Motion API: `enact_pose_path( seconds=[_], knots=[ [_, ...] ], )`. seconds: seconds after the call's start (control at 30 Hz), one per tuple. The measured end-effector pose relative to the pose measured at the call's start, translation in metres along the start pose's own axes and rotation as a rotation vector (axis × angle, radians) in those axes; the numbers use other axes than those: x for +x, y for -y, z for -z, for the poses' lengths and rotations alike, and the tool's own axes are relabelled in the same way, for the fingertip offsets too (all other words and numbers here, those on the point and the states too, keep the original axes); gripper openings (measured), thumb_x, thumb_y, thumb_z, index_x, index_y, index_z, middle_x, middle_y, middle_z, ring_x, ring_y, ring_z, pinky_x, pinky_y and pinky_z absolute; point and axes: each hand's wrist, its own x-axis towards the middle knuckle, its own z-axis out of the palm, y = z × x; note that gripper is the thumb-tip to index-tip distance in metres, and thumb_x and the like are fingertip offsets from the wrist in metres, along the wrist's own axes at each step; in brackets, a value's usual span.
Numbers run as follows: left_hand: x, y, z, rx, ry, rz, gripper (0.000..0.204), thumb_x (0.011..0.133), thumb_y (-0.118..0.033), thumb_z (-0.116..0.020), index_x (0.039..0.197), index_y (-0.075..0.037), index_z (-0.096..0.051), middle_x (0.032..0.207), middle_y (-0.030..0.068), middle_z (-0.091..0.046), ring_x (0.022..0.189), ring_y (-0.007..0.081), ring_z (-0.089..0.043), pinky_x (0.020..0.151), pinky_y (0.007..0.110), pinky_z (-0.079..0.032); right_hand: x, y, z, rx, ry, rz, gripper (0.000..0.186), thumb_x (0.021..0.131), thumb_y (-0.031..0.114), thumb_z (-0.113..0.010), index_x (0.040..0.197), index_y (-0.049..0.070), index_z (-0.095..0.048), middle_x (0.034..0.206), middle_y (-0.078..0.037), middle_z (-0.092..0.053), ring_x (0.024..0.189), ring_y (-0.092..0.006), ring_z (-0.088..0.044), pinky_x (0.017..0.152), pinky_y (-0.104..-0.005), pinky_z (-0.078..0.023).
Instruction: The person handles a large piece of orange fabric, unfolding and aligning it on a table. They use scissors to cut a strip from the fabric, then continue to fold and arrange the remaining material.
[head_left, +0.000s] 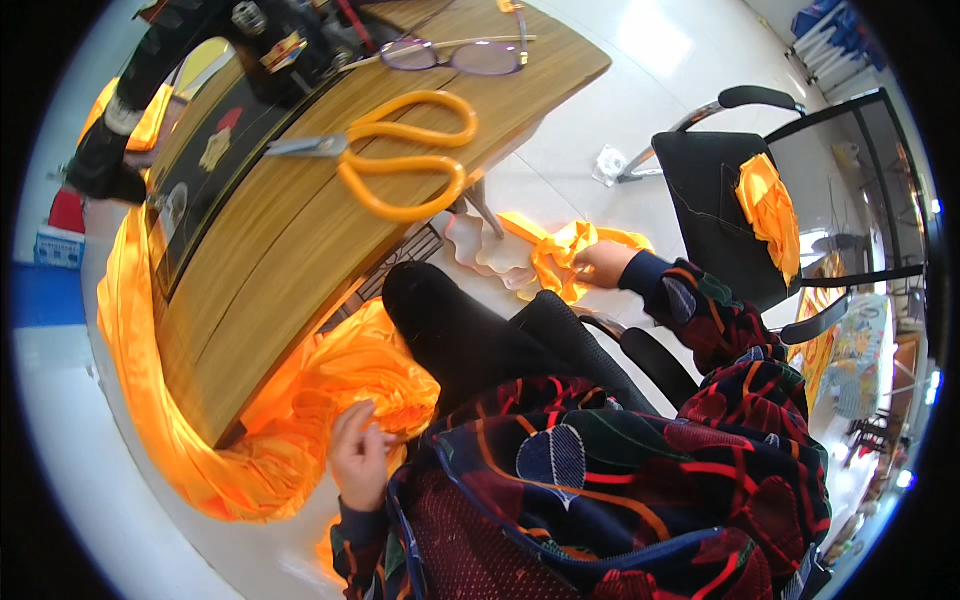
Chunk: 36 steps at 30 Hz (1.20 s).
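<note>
My right hand (600, 263) reaches down beside the chair, its fingers closed on a bunched orange cloth strip (562, 250) low by the table leg. My left hand (361, 455) is over the large orange satin cloth (330, 375), its fingers loosely bent and apart, with nothing seen in them. That cloth spills from the table's far left end, hangs down its side and gathers near my knees. On the wooden tabletop (300, 215) lie scissors (405, 150) with orange handles, blades pointing left.
A black sewing machine (270, 35) stands on the table, with eyeglasses (455, 56) near it. To the right, a black chair (705, 200) holds a crumpled orange cloth piece (768, 215). A wavy-edged pale tray-like thing (485, 250) is under the table edge. A blue box (60, 248) stands at far left.
</note>
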Motion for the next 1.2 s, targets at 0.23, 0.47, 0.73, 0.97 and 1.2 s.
enact_pose_path(
  seconds=[0.23, 0.47, 0.73, 0.97, 1.2],
  knots=[
    [0.040, -0.110, -0.004, 0.754, -0.347, -0.735, 0.033, 0.088, -0.002, -0.057, 0.120, 0.003, -0.055, 0.127, 0.0196, -0.051, 0.111, 0.0308, -0.054, 0.087, 0.037, -0.047, 0.040, -0.155, -0.083, 0.015, -0.035, -0.379, 0.037, 0.085, 0.034, -0.055, 0.097, 0.003, -0.071, 0.097, -0.019, -0.069, 0.095, -0.0338, -0.064, 0.085, -0.0422, -0.049],
    [0.105, -0.162, -0.044, 1.255, -0.084, -0.654, 0.078, 0.072, -0.010, -0.074, 0.140, 0.003, -0.037, 0.147, 0.0210, -0.034, 0.135, 0.0400, -0.033, 0.111, 0.045, -0.027, 0.103, -0.167, -0.174, 0.293, -0.054, -0.363, 0.032, 0.083, 0.030, -0.057, 0.096, 0.004, -0.071, 0.097, -0.019, -0.068, 0.095, -0.0336, -0.064, 0.087, -0.0420, -0.049],
    [0.124, -0.158, -0.066, 1.386, -0.124, -0.697, 0.065, 0.090, -0.027, -0.065, 0.138, 0.005, -0.035, 0.138, 0.0297, -0.039, 0.124, 0.0466, -0.044, 0.101, 0.050, -0.038, 0.162, -0.156, -0.196, 0.670, -0.163, -0.594, 0.056, 0.078, 0.021, -0.065, 0.131, 0.006, -0.052, 0.118, -0.022, -0.062, 0.108, -0.0339, -0.061, 0.093, -0.0389, -0.048],
    [0.121, -0.160, -0.077, 1.398, -0.173, -0.767, 0.078, 0.082, -0.040, -0.074, 0.139, -0.003, -0.035, 0.129, 0.0297, -0.049, 0.113, 0.0492, -0.052, 0.091, 0.057, -0.046, 0.221, -0.157, -0.205, 0.804, -0.173, -0.669, 0.070, 0.079, 0.024, -0.065, 0.143, 0.016, -0.039, 0.122, -0.024, -0.059, 0.112, -0.0354, -0.058, 0.096, -0.0397, -0.047],
    [0.130, -0.161, -0.081, 1.459, -0.178, -0.767, 0.074, 0.084, -0.038, -0.072, 0.138, -0.001, -0.036, 0.129, 0.0297, -0.050, 0.113, 0.0488, -0.052, 0.092, 0.057, -0.046, 0.279, -0.168, -0.240, 1.007, -0.176, -0.708, 0.074, 0.078, 0.024, -0.067, 0.145, 0.014, -0.037, 0.115, -0.021, -0.064, 0.101, -0.0295, -0.064, 0.087, -0.0340, -0.050]
  ],
)
